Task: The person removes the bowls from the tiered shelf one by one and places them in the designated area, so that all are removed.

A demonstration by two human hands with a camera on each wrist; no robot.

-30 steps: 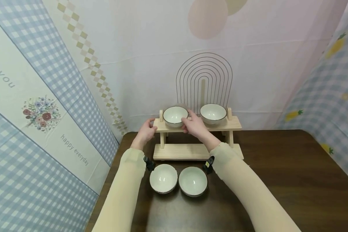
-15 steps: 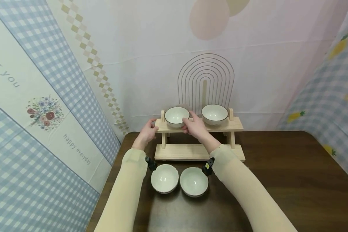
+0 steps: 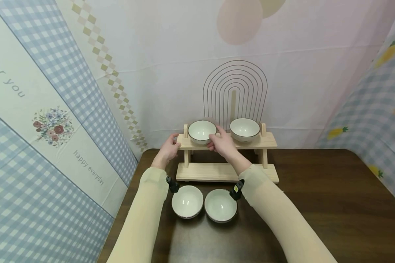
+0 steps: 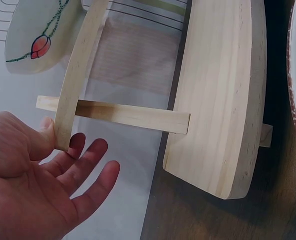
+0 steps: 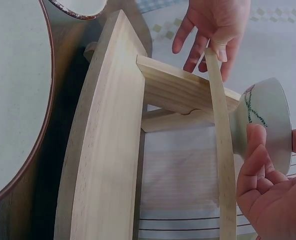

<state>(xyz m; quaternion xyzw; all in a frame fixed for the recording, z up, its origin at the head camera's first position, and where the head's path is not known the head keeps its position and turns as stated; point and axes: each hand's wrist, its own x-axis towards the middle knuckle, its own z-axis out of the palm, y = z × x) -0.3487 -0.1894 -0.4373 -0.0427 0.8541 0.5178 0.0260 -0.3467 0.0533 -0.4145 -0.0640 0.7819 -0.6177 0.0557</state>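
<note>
A two-tier wooden shelf (image 3: 204, 171) stands at the back of the table. On its upper board, at the left, is a white bowl (image 3: 201, 130) with a dark rim. My right hand (image 3: 224, 145) grips this bowl at its right side, the thumb by the rim; the right wrist view shows green and pink painting on the bowl (image 5: 270, 117). My left hand (image 3: 168, 149) pinches the left end of the upper board (image 4: 65, 120), its other fingers loosely spread below. A second white bowl (image 3: 245, 128) sits on the upper board's right half, apart from the right hand.
Two more bowls, a left one (image 3: 187, 202) and a right one (image 3: 221, 205), stand side by side on the dark wooden table (image 3: 316, 197) in front of the shelf. A patterned cloth (image 3: 171, 73) hangs close behind the shelf. Small black cameras sit at both wrists.
The whole scene shifts slightly rightward in the head view. Both hands keep their places on the shelf and the bowl, and the bowls stay where they were.
</note>
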